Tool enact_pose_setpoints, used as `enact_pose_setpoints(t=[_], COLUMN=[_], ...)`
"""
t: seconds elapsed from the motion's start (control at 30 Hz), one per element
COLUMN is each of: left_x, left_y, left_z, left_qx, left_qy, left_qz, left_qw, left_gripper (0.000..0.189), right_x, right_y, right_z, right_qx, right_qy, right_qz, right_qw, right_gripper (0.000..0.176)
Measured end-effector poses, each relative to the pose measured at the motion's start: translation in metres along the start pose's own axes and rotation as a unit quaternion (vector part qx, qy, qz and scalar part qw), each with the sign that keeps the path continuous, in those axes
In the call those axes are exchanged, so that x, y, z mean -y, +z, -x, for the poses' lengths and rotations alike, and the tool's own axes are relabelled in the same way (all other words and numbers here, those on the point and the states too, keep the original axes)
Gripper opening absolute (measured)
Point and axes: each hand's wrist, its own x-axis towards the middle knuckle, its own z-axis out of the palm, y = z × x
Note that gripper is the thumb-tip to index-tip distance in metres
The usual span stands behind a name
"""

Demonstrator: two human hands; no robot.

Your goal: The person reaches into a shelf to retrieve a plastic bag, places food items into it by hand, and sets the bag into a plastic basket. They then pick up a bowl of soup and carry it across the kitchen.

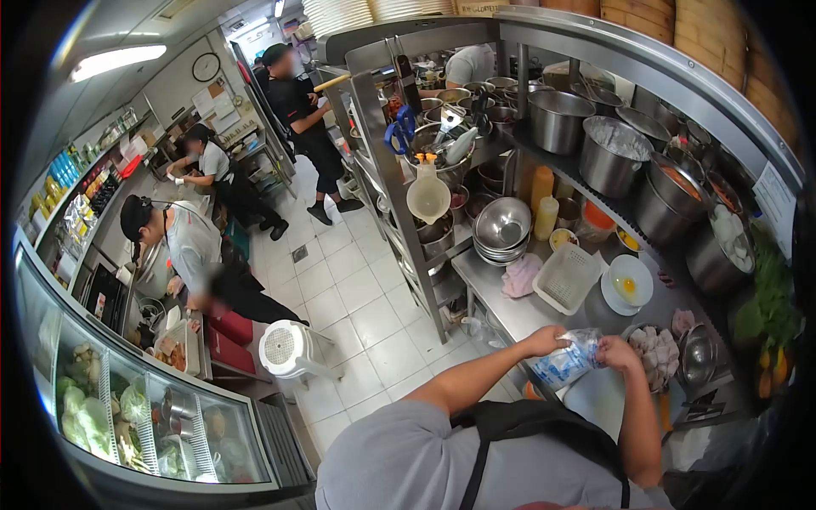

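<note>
In the lower right of the frame, the left hand and right hand both grip a clear plastic packet, its blue printing too small to read. A white sheet at far right seems to carry text, likewise illegible.

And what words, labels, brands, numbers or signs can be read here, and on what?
No text reads reliably.
Plastic bag: blue print, blurred.
Sheet at right: too small.
Wall papers: too small.
Wall clock: numerals too small.
Left shelf packages: labels too small.
Tan item, top edge: lettering too blurred.
</note>
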Motion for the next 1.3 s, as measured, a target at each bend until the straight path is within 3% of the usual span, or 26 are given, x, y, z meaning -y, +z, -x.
enact_pose_setpoints(t=[0.1,0.2,0.27,0.33,0.47,0.53,0.63,0.67,0.77,0.87,0.97,1.07,1.3], left_x=[0.004,0.012,0.017,0.023,0.041,0.039,0.005,-0.013,-0.036,-0.060,-0.032,-0.024,0.001], left_y=[0.002,0.008,0.010,0.012,0.016,0.011,0.011,0.010,0.023,0.036,0.046,0.043,0.053], left_z=[0.000,-0.002,-0.006,-0.009,-0.020,-0.027,-0.019,-0.012,-0.007,0.006,-0.009,-0.013,-0.023], left_qx=[-0.026,-0.043,-0.037,-0.046,-0.078,-0.083,-0.171,-0.192,-0.255,-0.198,-0.196,-0.145,-0.131], left_qy=[-0.013,-0.021,-0.018,-0.021,-0.004,-0.005,-0.070,-0.083,0.036,0.062,0.099,0.034,0.026], left_qz=[0.052,0.092,0.109,0.075,-0.048,-0.100,-0.175,-0.215,-0.179,-0.143,-0.147,-0.138,-0.165], left_qw=[0.998,0.995,0.993,0.996,0.996,0.991,0.967,0.954,0.949,0.968,0.964,0.979,0.977], left_gripper=[0.037,0.038,0.038,0.038,0.038,0.044,0.049,0.060,0.057,0.062,0.060,0.050,0.038], right_x=[0.007,0.016,0.018,0.016,-0.008,-0.012,-0.015,-0.012,0.002,0.007,0.016,0.016,-0.004], right_y=[-0.004,0.001,0.003,0.007,0.006,0.005,0.004,0.006,0.008,0.013,0.024,0.037,0.055], right_z=[0.002,0.005,0.005,0.000,-0.029,-0.038,-0.046,-0.040,-0.028,-0.027,-0.019,-0.014,-0.008], right_qx=[0.001,-0.071,-0.078,-0.081,-0.007,-0.014,-0.023,-0.037,-0.084,-0.076,-0.069,-0.076,-0.126], right_qy=[-0.034,-0.020,-0.031,-0.046,-0.053,-0.040,-0.011,0.014,0.030,0.015,-0.003,-0.018,-0.034], right_qz=[0.020,0.009,0.072,0.121,0.078,0.064,0.054,0.028,-0.009,-0.060,-0.096,-0.104,-0.167], right_qw=[0.999,0.997,0.994,0.988,0.995,0.997,0.998,0.999,0.996,0.995,0.993,0.992,0.977], right_gripper=[0.005,0.003,0.005,0.005,0.019,0.021,0.017,0.015,0.008,0.008,0.010,0.010,0.007])
